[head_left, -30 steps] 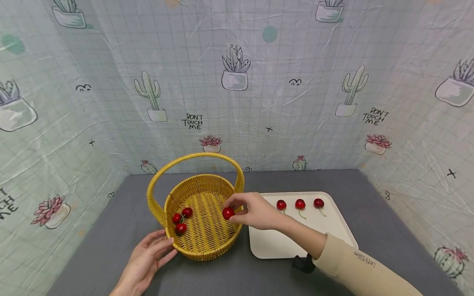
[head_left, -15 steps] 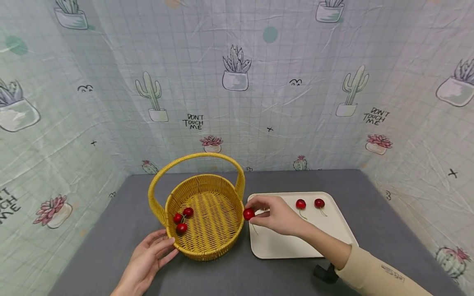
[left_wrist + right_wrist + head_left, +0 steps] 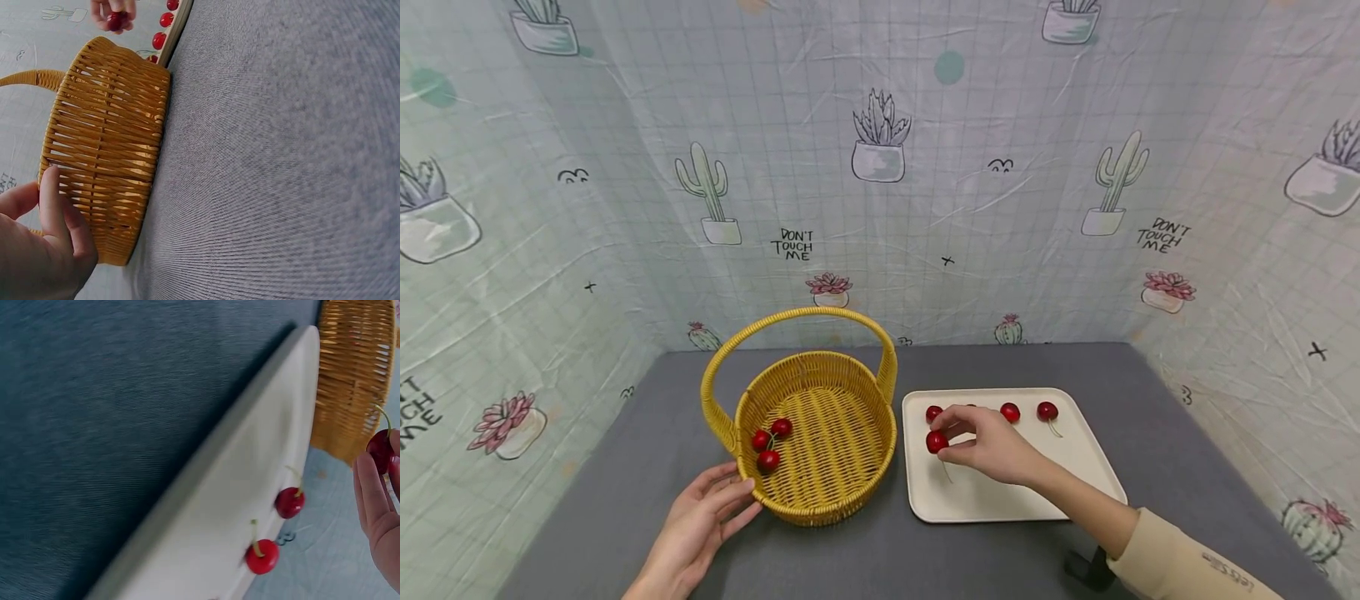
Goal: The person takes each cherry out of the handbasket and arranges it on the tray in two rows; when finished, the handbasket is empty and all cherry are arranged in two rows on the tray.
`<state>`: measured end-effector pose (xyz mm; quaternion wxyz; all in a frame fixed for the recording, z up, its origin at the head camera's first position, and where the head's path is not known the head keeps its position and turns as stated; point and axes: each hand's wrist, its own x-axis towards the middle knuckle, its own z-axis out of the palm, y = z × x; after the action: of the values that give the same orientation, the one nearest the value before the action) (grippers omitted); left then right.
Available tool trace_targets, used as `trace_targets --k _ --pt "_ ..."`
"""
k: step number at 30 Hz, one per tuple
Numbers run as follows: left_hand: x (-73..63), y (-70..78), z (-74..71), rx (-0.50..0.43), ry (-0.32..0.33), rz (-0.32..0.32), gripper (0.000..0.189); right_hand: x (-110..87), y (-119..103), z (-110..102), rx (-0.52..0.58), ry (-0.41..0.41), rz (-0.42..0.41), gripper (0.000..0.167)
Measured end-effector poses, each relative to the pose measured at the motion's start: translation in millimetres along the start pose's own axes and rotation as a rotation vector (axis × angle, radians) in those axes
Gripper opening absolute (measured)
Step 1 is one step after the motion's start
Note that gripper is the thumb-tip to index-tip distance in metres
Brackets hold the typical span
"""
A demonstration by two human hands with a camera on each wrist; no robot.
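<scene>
My right hand (image 3: 992, 446) pinches a dark red cherry (image 3: 936, 442) with its stem hanging down, over the left part of the cream tray (image 3: 1000, 500). In the right wrist view the same cherry (image 3: 379, 451) sits between thumb and fingertips, near the basket. At the left, my left hand (image 3: 692, 525) rests its extended fingers against the outer side and rim of the yellow wicker basket (image 3: 820, 512). The left wrist view shows those fingertips (image 3: 51, 178) against the weave. Three cherries (image 3: 767, 461) lie together inside the basket at its left.
Several cherries lie in a row along the tray's far side, among them one at the right end (image 3: 1047, 411) and one at the left end (image 3: 933, 413). My right hand partly covers the row. The basket's tall handle (image 3: 808, 314) arches overhead. Patterned cloth (image 3: 925, 292) hangs behind the grey table (image 3: 865, 567).
My right hand has moved right with the cherry, from above the basket to above the tray. The left hand stays at the basket.
</scene>
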<state>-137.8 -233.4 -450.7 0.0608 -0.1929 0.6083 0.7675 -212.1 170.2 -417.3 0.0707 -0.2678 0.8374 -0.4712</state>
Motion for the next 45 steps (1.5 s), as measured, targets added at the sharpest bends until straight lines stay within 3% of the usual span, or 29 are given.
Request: trace_targets --k 12,21,45 --pt "-0.4 1.1 0.5 0.006 -0.001 -0.004 0.059 2.6 32.1 9.0 -0.138 0.036 0.033 0.024" --pt "-2.0 0.6 0.6 0.009 -0.002 -0.002 0.058 1.7 35.0 15.1 -0.165 0.026 0.070 0.024" --pt "-0.3 1.1 1.0 -0.001 -0.003 -0.004 0.059 3.1 40.0 17.0 -0.172 0.027 0.053 0.029"
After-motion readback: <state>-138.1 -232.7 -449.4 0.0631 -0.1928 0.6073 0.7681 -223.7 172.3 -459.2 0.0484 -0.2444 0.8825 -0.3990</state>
